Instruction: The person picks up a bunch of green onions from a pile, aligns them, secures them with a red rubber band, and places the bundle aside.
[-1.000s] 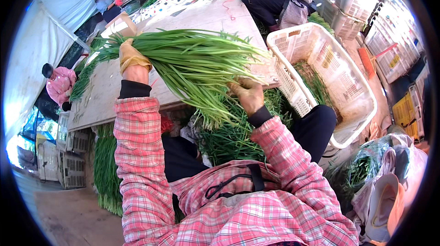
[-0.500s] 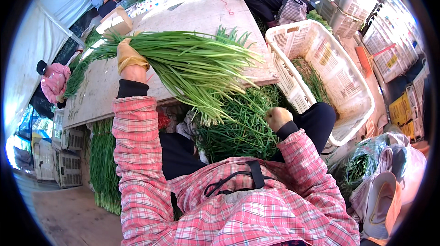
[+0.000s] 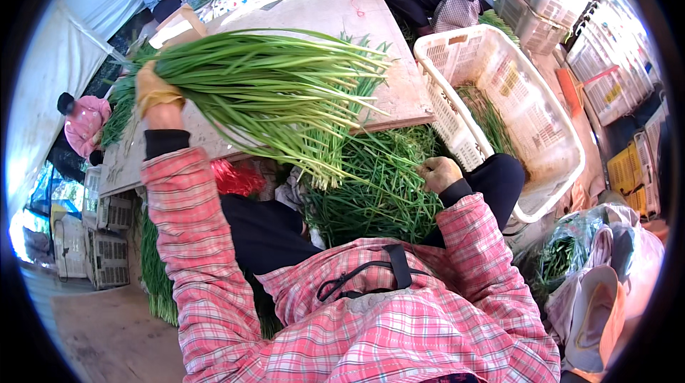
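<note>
Over the wooden board, my gloved left hand is closed round a large bunch of garlic chives. Its pale cut stems fan out to the right and down past the board's near edge. My gloved right hand is closed like a fist, low by my right knee, over a pile of loose green leaves. Whether the right hand pinches any thin leaves cannot be made out.
The wooden board bears more greens. To its right stands a white plastic crate with some leaves inside. Red strings lie by my left forearm. Bundled chives stand at lower left. Other people sit at the far and left sides.
My left hand has moved left and slightly nearer, carrying the bunch with it. The red strings show more. My right hand has shifted slightly and stays over the pile.
</note>
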